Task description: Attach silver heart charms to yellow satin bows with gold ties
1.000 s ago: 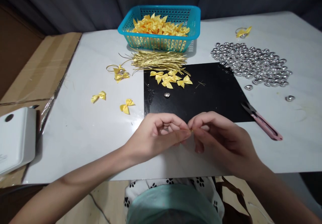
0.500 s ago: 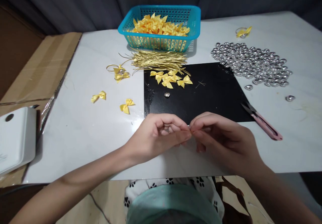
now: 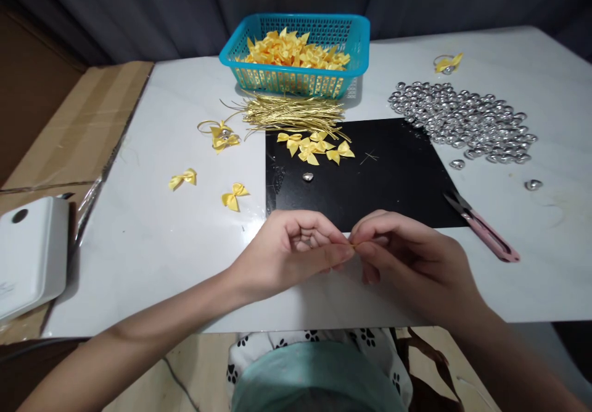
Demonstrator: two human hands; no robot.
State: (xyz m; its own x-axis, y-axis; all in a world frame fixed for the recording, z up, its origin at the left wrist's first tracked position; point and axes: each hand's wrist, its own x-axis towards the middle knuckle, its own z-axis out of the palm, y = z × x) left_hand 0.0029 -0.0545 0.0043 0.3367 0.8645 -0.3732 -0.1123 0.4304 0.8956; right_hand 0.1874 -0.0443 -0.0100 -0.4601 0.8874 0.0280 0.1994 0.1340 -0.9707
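Note:
My left hand [image 3: 300, 248] and my right hand [image 3: 409, 255] meet fingertip to fingertip above the near part of the table. Both pinch a thin gold cord [image 3: 354, 246]; only a tiny bit of it shows between the fingers, and the rest is hidden. Beyond them, a silver heart bead [image 3: 308, 177] and several yellow ribbon bows [image 3: 308, 150] lie on a black mat [image 3: 383, 184]. A bundle of gold cords [image 3: 291, 115] is spread at the mat's far edge. Two single bows, one of them a yellow bow [image 3: 235, 197], rest left of the mat.
A blue basket [image 3: 296, 71] of yellow bows stands at the back. Silver heart beads [image 3: 462, 116] are heaped at right, near pink-handled snips [image 3: 490, 234]. A cord loop with bow and bead [image 3: 224, 136] lies left, another bow loop [image 3: 448, 63] far right. A white device [image 3: 34, 255] sits at left.
The hands stay pinched together in almost the same place, with the fingertips slightly closer. The whole view has shifted a little; nothing on the table has moved.

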